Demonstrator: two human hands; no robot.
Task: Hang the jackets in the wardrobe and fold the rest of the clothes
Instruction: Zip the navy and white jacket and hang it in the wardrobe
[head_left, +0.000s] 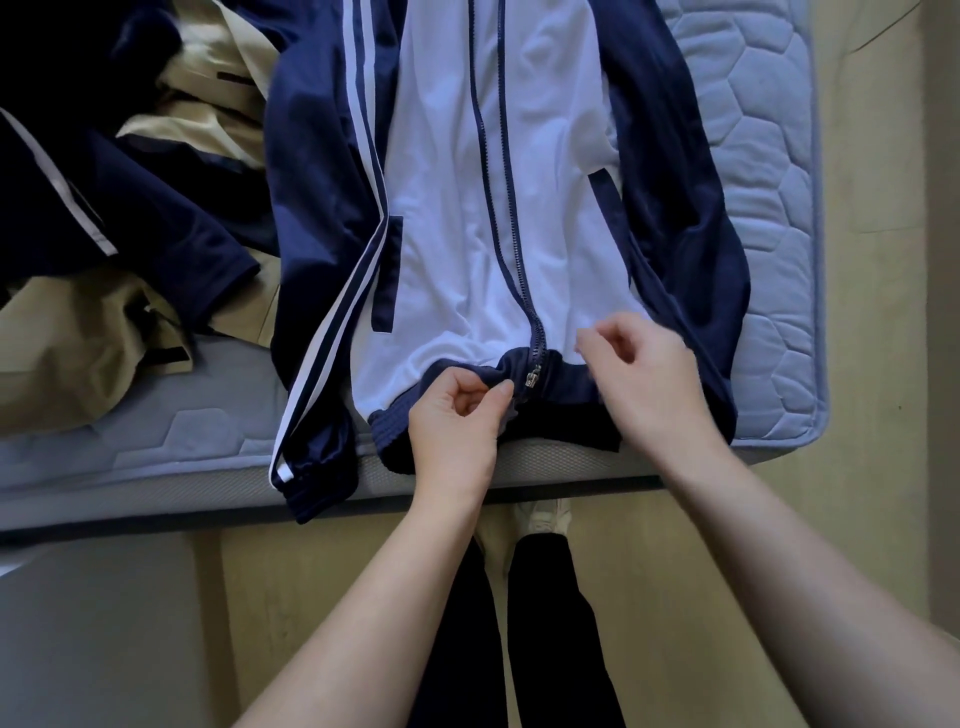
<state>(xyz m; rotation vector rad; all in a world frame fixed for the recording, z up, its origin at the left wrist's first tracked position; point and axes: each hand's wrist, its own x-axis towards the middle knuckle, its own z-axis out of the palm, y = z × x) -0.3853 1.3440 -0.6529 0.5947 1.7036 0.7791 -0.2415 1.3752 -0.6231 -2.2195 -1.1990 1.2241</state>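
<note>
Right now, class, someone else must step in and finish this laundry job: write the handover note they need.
Left hand: pinching the navy hem beside the zipper slider.
Right hand: loosely curled just above the hem on the other side; whether it grips the hem is unclear.
Track jacket: white and navy, flat on the mattress, zipper joined only at the bottom.
Done: jacket spread out.
Left: zip it, hang it in the wardrobe, then sort the heap of navy garments and beige clothes at left.
</note>
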